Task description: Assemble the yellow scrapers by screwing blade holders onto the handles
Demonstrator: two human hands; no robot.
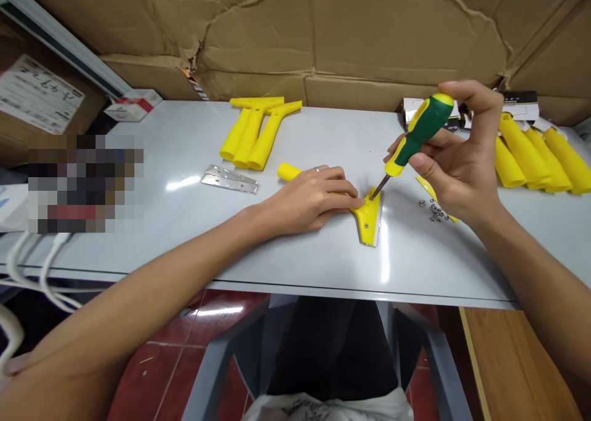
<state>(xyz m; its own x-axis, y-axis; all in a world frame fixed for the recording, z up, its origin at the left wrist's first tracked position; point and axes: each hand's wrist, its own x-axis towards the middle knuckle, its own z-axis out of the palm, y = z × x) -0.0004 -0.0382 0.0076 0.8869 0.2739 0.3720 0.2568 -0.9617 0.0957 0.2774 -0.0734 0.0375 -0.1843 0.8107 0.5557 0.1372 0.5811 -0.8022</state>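
My left hand [314, 199] is closed over the handle of a yellow scraper [368, 227] lying on the table, its blade edge facing right. In my right hand [466, 156] is a green and yellow screwdriver [430, 122], held slanted, its tip touching the scraper's head near a screw hole. Small screws [434, 210] lie in a loose group below my right hand, beside a yellow piece [425, 187] partly hidden by that hand. Flat metal blades [229, 179] rest to the left.
Three yellow handles [258, 135] lie together at the back left. Several more [530, 156] are at the right, near small boxes [521, 106]. Cardboard [258, 33] stands behind the table [184, 125]. White cables [48, 273] hang at the left edge.
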